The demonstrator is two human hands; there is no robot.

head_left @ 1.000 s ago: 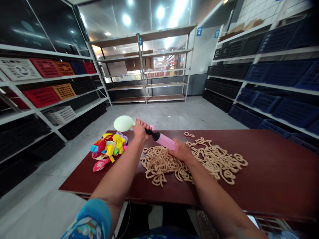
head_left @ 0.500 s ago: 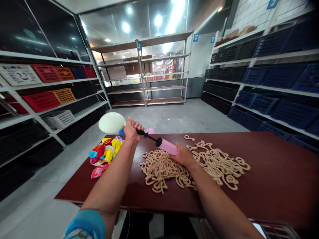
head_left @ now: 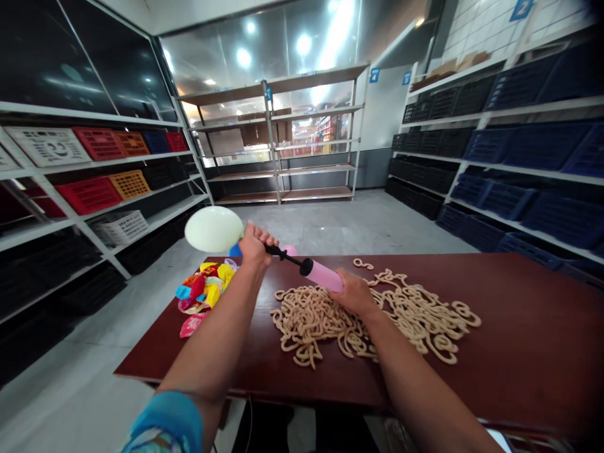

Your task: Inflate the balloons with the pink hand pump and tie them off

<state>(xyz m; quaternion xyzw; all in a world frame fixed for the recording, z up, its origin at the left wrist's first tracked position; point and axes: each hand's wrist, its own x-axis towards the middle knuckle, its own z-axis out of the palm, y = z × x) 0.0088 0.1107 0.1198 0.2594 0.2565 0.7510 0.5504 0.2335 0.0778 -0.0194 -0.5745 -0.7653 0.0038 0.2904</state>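
Note:
My left hand is closed around the front end of a hand pump, where the neck of a pale yellow-green balloon is fitted. The balloon is partly inflated and sticks out to the left. My right hand grips the pink barrel of the pump; its black rod is drawn out between my hands. Both hands hover over the dark red table. Below them lies a heap of tan curly strips.
A pile of bright flat balloons lies near the table's left edge. A pink and a blue inflated balloon peek out behind my left hand. Shelves with crates line both sides; a grey floor stretches beyond the table.
The balloon has grown larger. The pump rod has been drawn out further, with my hands moving apart.

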